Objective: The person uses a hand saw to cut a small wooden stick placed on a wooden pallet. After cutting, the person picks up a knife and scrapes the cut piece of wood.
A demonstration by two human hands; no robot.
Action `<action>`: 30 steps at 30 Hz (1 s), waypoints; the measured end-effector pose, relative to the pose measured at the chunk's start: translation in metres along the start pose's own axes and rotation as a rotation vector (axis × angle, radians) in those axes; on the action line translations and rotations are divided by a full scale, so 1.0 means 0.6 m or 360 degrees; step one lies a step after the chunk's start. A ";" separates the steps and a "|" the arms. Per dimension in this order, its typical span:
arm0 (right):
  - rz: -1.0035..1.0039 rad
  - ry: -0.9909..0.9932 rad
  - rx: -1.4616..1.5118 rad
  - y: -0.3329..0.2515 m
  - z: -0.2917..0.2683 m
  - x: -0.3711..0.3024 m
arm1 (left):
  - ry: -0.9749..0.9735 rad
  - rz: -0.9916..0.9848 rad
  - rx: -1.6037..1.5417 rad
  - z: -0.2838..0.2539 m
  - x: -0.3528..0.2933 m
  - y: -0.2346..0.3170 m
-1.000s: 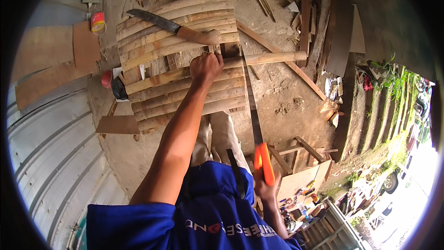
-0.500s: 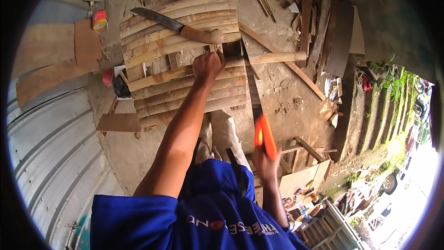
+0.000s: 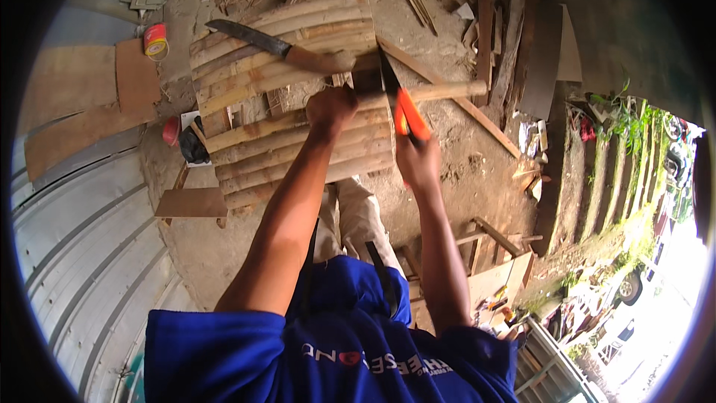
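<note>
My right hand [image 3: 419, 160] is wrapped round the orange handle of a hand saw [image 3: 406, 116]. The dark blade points away from me and crosses a long wooden slat [image 3: 451, 92] just past the right edge of a slatted wooden platform [image 3: 298, 145]. On the same slat, left of the blade, rests my closed left hand [image 3: 331, 112]; its fingers are partly hidden. A machete [image 3: 257, 36] with a wooden handle lies across the platform's far slats, its blade toward the left.
A loose plank [image 3: 440, 78] lies slantwise on the dirt floor beyond the slat. Boards [image 3: 514, 37] lean at the far right. At left are a red and yellow can [image 3: 155, 40] and a corrugated metal wall [image 3: 89, 246]. A wooden frame [image 3: 488, 242] sits near right.
My right hand has pushed the saw away from me, bringing its handle close to the slat. The left hand keeps its place on the slat.
</note>
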State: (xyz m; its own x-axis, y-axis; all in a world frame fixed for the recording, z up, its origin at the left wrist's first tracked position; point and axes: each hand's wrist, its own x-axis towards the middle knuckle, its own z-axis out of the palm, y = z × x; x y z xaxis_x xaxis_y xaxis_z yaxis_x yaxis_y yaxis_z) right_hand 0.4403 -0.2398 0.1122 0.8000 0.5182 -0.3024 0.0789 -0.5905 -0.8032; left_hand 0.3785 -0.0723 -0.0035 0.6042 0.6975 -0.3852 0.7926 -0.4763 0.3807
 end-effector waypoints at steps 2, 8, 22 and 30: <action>0.0333 -0.0028 0.0416 -0.013 -0.057 -0.108 | 0.0034 -0.0112 -0.0127 -0.001 -0.003 0.001; 0.0403 -0.0372 0.0026 -0.074 -0.152 -0.237 | 0.0005 -0.0174 -0.0156 -0.005 0.014 0.007; 0.0189 -0.0245 0.0174 0.041 -0.111 -0.313 | 0.0414 -0.0021 -0.0084 0.014 -0.005 0.000; 0.0126 0.0426 0.0429 0.210 -0.098 -0.332 | 0.0561 0.0077 -0.0075 0.024 -0.005 -0.004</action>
State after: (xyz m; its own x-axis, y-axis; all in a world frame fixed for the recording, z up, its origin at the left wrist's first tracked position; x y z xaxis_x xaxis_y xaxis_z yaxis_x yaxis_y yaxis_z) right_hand 0.3257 -0.4539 0.1015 0.9272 0.2766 -0.2527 -0.1199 -0.4200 -0.8996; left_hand 0.3758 -0.0810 -0.0154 0.5688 0.8206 -0.0553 0.7544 -0.4937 0.4326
